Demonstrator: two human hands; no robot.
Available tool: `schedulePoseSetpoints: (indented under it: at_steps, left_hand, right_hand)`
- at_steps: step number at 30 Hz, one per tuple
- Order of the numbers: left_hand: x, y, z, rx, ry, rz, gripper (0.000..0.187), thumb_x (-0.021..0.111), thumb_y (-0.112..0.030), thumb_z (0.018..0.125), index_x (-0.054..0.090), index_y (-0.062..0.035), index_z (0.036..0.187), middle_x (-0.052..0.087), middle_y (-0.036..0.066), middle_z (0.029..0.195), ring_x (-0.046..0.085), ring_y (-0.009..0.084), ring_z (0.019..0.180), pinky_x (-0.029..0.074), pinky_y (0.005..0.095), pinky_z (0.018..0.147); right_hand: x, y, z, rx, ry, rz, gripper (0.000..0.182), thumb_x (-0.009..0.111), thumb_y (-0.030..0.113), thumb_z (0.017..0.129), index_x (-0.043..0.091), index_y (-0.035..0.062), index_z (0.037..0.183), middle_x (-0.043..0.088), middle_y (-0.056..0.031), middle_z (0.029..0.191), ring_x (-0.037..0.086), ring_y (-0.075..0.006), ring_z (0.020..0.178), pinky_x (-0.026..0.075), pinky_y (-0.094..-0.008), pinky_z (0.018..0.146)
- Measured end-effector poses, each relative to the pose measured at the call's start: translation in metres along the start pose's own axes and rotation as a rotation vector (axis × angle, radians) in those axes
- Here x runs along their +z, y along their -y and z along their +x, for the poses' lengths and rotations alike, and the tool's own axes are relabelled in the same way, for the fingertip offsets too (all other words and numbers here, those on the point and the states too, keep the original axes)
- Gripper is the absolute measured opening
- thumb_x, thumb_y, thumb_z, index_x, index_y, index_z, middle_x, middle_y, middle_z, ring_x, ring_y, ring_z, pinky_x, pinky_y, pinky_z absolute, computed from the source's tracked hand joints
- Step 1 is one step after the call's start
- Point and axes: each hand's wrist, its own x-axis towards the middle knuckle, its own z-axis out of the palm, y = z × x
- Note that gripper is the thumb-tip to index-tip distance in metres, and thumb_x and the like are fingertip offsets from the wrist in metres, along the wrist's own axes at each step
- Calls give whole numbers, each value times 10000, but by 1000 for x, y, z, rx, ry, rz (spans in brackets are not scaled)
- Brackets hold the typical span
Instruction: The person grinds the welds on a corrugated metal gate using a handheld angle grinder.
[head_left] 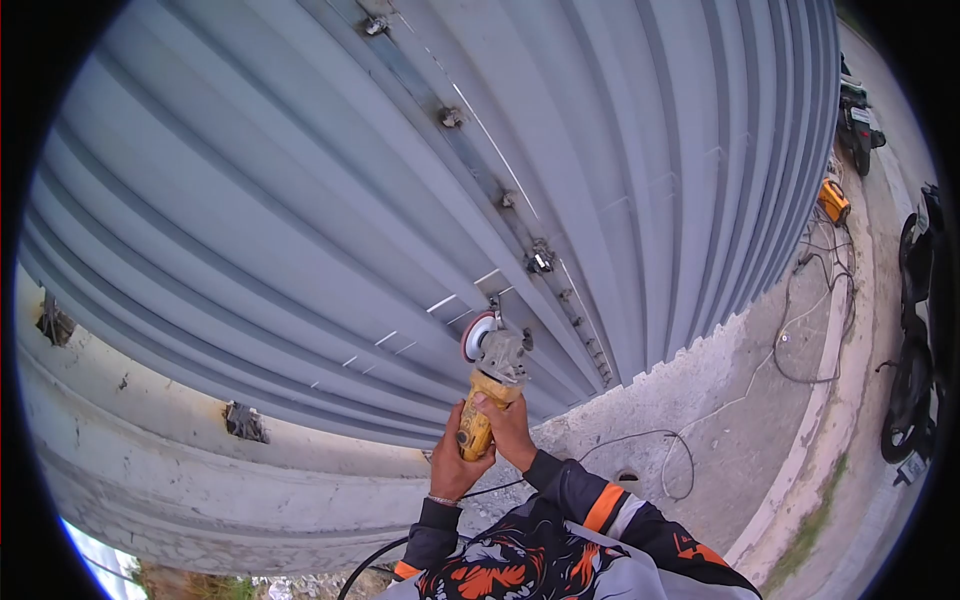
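An angle grinder (pixel 484 398) with a worn yellow body and grey metal head is held between both hands in front of a corrugated grey metal panel (pixel 400 200). Its reddish disc (pixel 477 337) overlaps the panel beside a small dark latch-like fitting. My left hand (pixel 455 460) wraps round the rear of the body from the left, a bracelet at its wrist. Higher up on the right side, my right hand (pixel 509 430) closes round the same body. Short bright lines (pixel 442 303) run across the ribs left of the disc.
Rough brackets (pixel 451 117) line the panel's vertical seam. A black cable (pixel 620 437) lies over the concrete ground at right. Farther right are an orange machine (pixel 834 201) with cables and parked motorcycles (pixel 910 370). Below the panel runs a concrete ledge (pixel 180 440).
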Motion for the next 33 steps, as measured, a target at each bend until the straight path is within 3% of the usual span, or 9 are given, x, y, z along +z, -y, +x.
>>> schedulePoseSetpoints:
  at_steps: [6, 33]
  left_hand:
    - [-8, -10, 7, -17, -1, 36, 981, 867, -173, 762, 347, -91, 1590, 717, 242, 1180, 751, 378, 1046, 607, 440, 877]
    - [-20, -46, 0, 23, -24, 258, 964, 864, -192, 770, 355, -88, 1583, 714, 253, 1170, 730, 444, 1029, 601, 471, 849]
  right_hand:
    - [5, 5, 5, -34, 26, -16, 387, 754, 188, 955, 623, 0, 1267, 685, -62, 1167, 655, -131, 1041, 538, -312, 913]
    - [11, 4, 0, 95, -34, 255, 349, 724, 211, 959, 641, -5, 1221, 675, -49, 1073, 659, -131, 940, 552, -310, 835]
